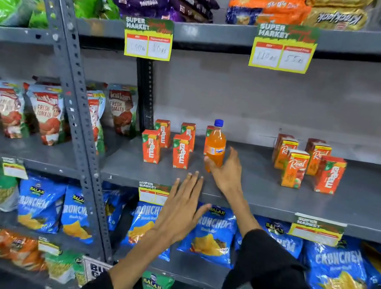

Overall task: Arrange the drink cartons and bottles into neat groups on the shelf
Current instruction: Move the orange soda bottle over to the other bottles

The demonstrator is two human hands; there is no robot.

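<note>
Right hand (227, 170) was up on the middle shelf (264, 195), its grip loosely curled at the base of the orange bottle (215, 146). Thumb and fingertips touched the bottle low down, but the grip was not closed round it. Left hand (180, 209) hovered flat and spread below and left of that grip, at the shelf's front edge, holding nothing.

Bottle stood upright, blue cap on. Just left of the grip: 4 Maaza cartons (168, 141) in a loose 2-by-2 block. A 5th carton (209, 131) sat directly behind the bottle, mostly hidden. Well right of the grip: a mixed cluster of 5 cartons (307, 162), 4 Real and 1 Maaza, the Maaza one (329, 174) at the far right end.

Risks, as judged:
- Contact was low on a tall bottle; a push from there could tip it back into the hidden carton or sideways into the Maaza block.
- The cartons are light and narrow; 1 knock would likely topple neighbours.
- The bottle stood fairly near the front edge; a forward fall could take it off the shelf.
</note>
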